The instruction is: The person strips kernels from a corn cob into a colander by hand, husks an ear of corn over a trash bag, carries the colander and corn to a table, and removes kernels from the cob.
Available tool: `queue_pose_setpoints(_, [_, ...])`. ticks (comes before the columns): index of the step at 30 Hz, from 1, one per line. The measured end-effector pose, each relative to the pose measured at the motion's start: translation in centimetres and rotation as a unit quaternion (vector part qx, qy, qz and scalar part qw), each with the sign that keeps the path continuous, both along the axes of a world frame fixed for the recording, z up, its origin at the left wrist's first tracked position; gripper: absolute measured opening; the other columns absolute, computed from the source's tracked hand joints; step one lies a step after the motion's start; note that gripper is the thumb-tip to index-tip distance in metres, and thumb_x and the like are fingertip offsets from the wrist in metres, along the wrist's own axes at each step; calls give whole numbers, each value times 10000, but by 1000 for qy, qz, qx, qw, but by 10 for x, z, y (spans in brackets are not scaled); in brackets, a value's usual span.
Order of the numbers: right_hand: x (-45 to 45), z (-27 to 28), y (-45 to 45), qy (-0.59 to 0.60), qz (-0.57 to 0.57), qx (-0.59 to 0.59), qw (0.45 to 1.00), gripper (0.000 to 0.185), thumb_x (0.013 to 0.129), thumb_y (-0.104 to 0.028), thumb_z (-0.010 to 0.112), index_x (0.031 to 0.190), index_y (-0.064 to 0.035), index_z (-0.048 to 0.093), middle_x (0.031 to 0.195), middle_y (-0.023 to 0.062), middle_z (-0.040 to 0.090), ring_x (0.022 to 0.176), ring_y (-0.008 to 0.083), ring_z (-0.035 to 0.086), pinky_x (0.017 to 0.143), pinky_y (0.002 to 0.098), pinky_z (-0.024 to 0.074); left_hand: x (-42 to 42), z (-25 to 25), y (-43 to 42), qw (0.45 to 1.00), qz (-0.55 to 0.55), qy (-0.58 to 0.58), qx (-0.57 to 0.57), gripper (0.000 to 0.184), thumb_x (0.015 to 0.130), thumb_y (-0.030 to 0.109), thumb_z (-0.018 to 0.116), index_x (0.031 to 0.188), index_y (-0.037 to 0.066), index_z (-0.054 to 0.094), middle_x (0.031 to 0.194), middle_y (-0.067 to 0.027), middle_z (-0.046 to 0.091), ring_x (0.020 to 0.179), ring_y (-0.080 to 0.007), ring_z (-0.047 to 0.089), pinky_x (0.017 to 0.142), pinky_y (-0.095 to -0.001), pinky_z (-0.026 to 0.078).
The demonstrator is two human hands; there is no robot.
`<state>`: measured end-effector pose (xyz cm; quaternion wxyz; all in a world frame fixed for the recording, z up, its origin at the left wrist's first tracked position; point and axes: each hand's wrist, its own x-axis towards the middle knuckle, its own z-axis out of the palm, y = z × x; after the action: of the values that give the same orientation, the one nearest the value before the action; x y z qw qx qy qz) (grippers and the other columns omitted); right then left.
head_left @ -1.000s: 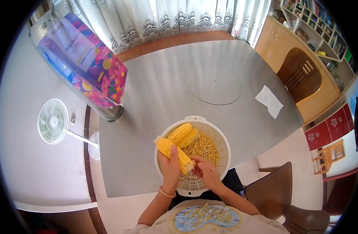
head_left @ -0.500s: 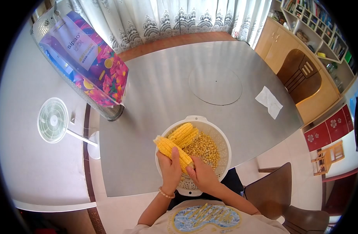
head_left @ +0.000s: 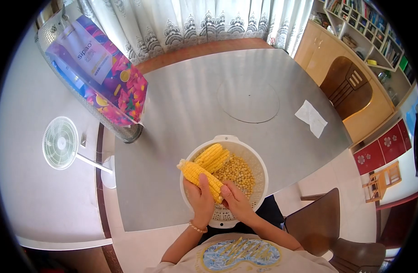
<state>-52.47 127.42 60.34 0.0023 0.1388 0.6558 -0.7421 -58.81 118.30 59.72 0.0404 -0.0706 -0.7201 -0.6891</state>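
An ear of corn (head_left: 196, 174) is held tilted over the near left part of a white colander (head_left: 262, 168). My left hand (head_left: 201, 200) is wrapped round its middle, thumb on top. At the ear's lower right end, my right hand (head_left: 236, 200) is closed, with thumb and fingertips pressed on the kernels. Inside the colander, more corn ears (head_left: 212, 157) lie at the left, beside a heap of loose kernels (head_left: 236, 174). Holes of the colander's bottom show near my hands.
The colander is at the near edge of a grey table (head_left: 172, 109). A mesh basket (head_left: 131, 133) with a colourful bag (head_left: 102, 68) stands at the left. A white tissue (head_left: 312, 118) lies at the right. Brown chairs (head_left: 316, 218) and a white fan (head_left: 60, 142) are around the table.
My right hand has shifted slightly up at the end of the ear, its fingers more curled. My left hand keeps its hold. The whole view has shifted a little.
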Motion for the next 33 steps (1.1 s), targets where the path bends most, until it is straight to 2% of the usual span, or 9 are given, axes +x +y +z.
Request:
queue_pose_setpoints(4, [0,2,-2,18,-22,-22,999,304,914,-303,352,985,-27,455,711,17,446,604,83,431,556,216,379,1,-3,4,999,20,38,-13,350,910,273,385,1089,-25,345,1012,-103,448,903,-149,446,786,-273,382])
queue_pose_setpoints(6, [0,2,-2,0,-30,-59,998,284,914,-283,350,986,-28,453,728,19,449,611,82,431,565,215,380,1,-4,3,999,18,-13,44,400,896,265,408,1116,-58,324,1042,-163,437,955,-221,442,832,-318,349])
queue_pose_setpoints(12, [1,4,-3,-9,-45,-220,974,310,915,-270,342,1085,-31,442,816,33,468,675,75,452,594,209,385,-2,7,1,1000,17,-18,19,392,897,281,402,1082,-57,332,1012,-157,441,920,-220,451,812,-317,361])
queue_pose_setpoints(15, [0,2,-3,30,-31,-174,984,353,899,-292,401,1137,-33,424,811,33,493,671,76,468,598,213,398,-3,6,1,1000,17,5,7,391,896,283,406,1074,-57,332,1005,-157,443,908,-216,458,799,-313,369])
queue_pose_setpoints(17, [-2,-11,-3,59,-35,77,995,398,858,-304,493,1136,-27,425,783,45,517,631,87,478,583,233,412,-4,8,0,1000,9,-3,12,392,895,280,409,1075,-58,329,1002,-156,444,905,-214,459,795,-311,372])
queue_pose_setpoints(26, [0,5,2,128,-55,272,952,333,810,-223,546,1070,-24,484,716,94,534,611,182,523,571,287,423,-5,13,-2,1000,-5,4,-10,384,890,263,425,1074,-62,335,994,-150,446,897,-200,462,785,-307,378])
queue_pose_setpoints(30, [0,-5,10,144,-64,212,965,257,839,-185,500,1031,-13,508,727,103,548,632,184,536,583,291,428,-4,13,-1,1000,-1,-8,21,365,888,245,426,1071,-59,344,989,-146,451,892,-195,465,781,-304,380])
queue_pose_setpoints(32, [-1,1,12,17,-42,3,999,228,868,-177,461,1005,-5,519,747,109,561,679,189,553,599,298,432,-6,9,-1,1000,0,1,5,362,888,243,426,1071,-59,345,986,-144,454,891,-192,466,778,-302,382])
queue_pose_setpoints(33, [-2,-1,11,17,-43,4,999,228,868,-177,461,1005,-5,519,747,109,561,679,189,553,599,298,432,-6,7,-2,1000,1,11,-10,360,887,241,427,1071,-58,346,983,-143,456,889,-189,466,776,-299,384])
